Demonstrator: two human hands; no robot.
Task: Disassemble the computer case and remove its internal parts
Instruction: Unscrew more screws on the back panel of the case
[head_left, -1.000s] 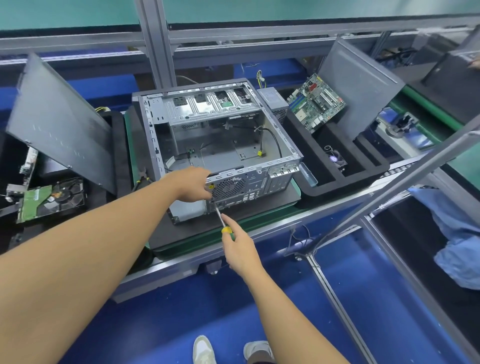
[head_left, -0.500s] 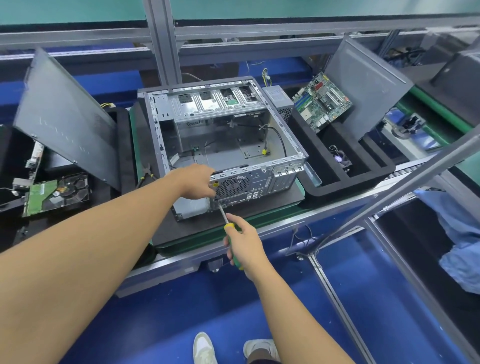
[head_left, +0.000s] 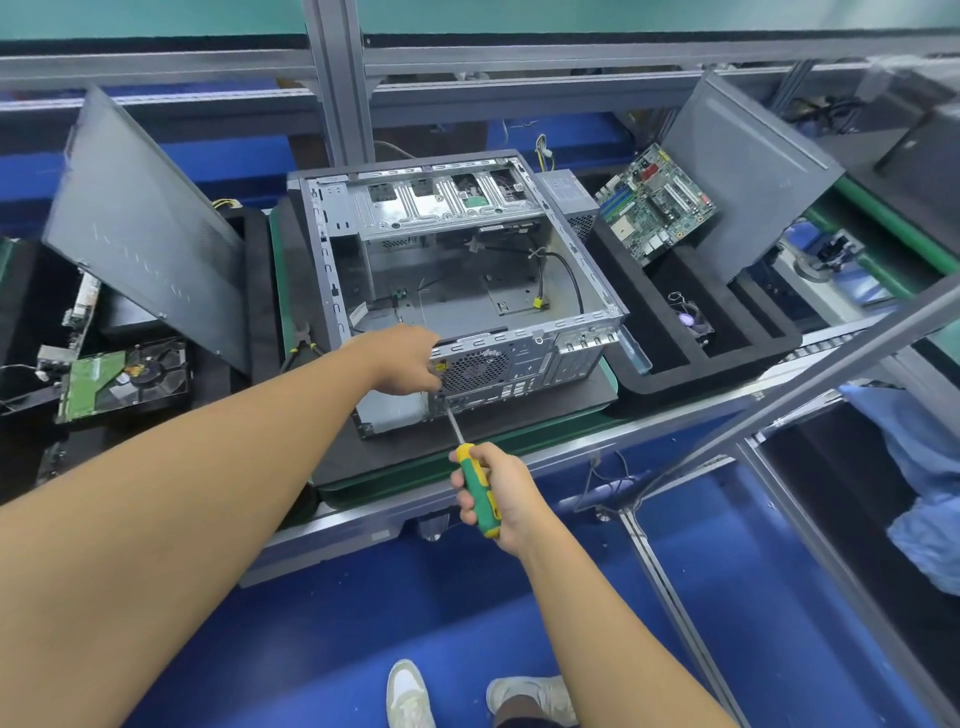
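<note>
At case rear, screwdriver grip lower.

Single head cam, wide-angle, looks forward and steeply down from standing height. Worktop sits mid-frame, near; own shoes at the bottom edge. Heavy barrel distortion at the edges, so far-side detail probably unreliable. No second view to overlap.
</note>
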